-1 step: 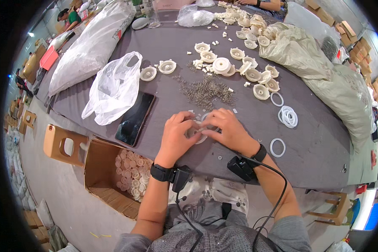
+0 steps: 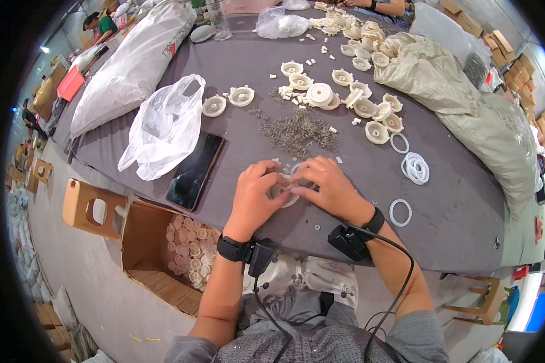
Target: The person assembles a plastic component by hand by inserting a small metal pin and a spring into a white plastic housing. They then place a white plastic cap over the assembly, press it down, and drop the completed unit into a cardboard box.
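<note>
My left hand (image 2: 257, 189) and my right hand (image 2: 331, 189) meet over the near middle of the table. Their fingers close round a pale, round plastic part (image 2: 290, 199), mostly hidden under the fingertips. Just beyond them lies a loose heap of small metal springs (image 2: 300, 130). Cream-coloured round plastic caps (image 2: 377, 132) and small white plastic pieces (image 2: 297, 98) are scattered past the springs. Right of my right hand, one white ring (image 2: 400, 213) lies by itself, with a pile of similar rings (image 2: 415, 169) farther back.
A phone (image 2: 195, 172) and a thin white plastic bag (image 2: 166, 127) lie left of my hands. Large sacks line the left (image 2: 133, 66) and right (image 2: 466, 103) sides. Below the table's left edge, a cardboard box (image 2: 145, 242) holds several round parts. A plastic stool (image 2: 91, 209) stands beside it.
</note>
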The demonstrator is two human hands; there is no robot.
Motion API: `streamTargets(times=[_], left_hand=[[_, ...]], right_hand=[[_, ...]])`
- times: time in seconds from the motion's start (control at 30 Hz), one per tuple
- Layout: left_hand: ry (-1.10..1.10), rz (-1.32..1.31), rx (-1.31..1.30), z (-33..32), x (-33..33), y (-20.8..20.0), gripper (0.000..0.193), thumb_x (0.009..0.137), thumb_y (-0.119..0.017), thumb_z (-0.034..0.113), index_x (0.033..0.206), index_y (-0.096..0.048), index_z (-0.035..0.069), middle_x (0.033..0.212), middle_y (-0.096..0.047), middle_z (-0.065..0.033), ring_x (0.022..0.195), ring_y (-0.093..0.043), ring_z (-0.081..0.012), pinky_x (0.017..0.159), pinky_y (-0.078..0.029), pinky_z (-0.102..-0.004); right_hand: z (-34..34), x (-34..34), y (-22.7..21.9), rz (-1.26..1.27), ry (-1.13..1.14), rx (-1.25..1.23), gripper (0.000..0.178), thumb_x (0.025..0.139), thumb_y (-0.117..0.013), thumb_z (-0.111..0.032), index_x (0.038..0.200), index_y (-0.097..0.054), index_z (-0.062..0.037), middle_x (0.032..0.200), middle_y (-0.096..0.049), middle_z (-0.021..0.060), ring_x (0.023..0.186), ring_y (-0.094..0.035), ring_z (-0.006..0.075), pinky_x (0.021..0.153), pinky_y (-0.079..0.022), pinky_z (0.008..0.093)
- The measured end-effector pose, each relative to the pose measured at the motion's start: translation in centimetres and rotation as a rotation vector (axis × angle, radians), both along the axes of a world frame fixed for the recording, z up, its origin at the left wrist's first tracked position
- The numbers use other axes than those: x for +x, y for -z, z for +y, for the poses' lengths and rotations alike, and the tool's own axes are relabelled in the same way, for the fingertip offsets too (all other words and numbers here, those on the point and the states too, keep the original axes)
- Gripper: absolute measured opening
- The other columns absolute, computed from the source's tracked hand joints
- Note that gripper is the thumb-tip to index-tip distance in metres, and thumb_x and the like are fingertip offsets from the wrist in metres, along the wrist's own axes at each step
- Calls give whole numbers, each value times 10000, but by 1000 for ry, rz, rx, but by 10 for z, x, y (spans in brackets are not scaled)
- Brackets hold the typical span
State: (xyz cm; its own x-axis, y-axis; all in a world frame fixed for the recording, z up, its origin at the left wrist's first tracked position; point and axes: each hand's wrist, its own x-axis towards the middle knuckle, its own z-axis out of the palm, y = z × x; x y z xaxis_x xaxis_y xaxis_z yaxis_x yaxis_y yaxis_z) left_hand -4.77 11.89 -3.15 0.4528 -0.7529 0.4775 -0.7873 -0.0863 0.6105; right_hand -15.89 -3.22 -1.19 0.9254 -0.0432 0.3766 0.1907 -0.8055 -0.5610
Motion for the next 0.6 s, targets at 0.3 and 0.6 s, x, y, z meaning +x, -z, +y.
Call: streamTargets(times=[0.3,0.6], left_hand=[[27,-17,6,1,0,-5,199,585,-701,57,763,-614,45,980,-571,-96,913,-531,-286,780,-410,-374],[82,-53,-120,4,1,-9,180,609,-694,94,777,-631,77,935,-590,-63,910,-538,-261,779,-396,-388]], right_hand=[[-3,3,2,-20,-24,21,156,734,-636,-209,835,-597,-97,875,-560,32,862,-501,229,767,-372,353],[5,-5,-13,133,4,530,177,736,-681,-158,858,-631,-40,774,-632,52,684,-580,113,621,-424,240]])
